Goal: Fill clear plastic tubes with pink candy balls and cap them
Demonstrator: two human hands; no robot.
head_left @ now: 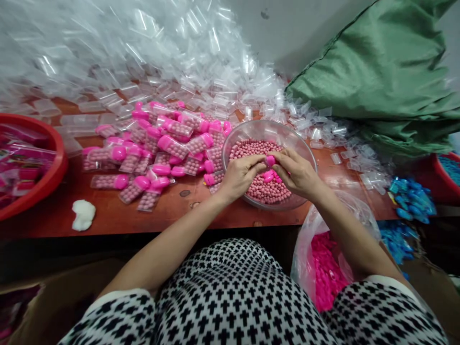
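My left hand (241, 176) and my right hand (295, 172) meet over a clear bowl (233, 139) filled with small pink balls (251, 149). Both hands are closed together on a small clear tube with a pink cap (270, 160); the tube body is mostly hidden by my fingers. A couple more pink caps (269, 176) lie under my right fingers. To the left of the bowl lies a heap of filled tubes with pink caps (161, 148).
A huge pile of empty clear tubes (143, 52) covers the back of the red-brown table (118, 213). A red basin (53, 167) stands at left, a green sack (381, 72) at right. A bag of pink caps (325, 270) hangs near my right knee; blue caps (411, 199) lie far right. A white wad (83, 214) rests near the front edge.
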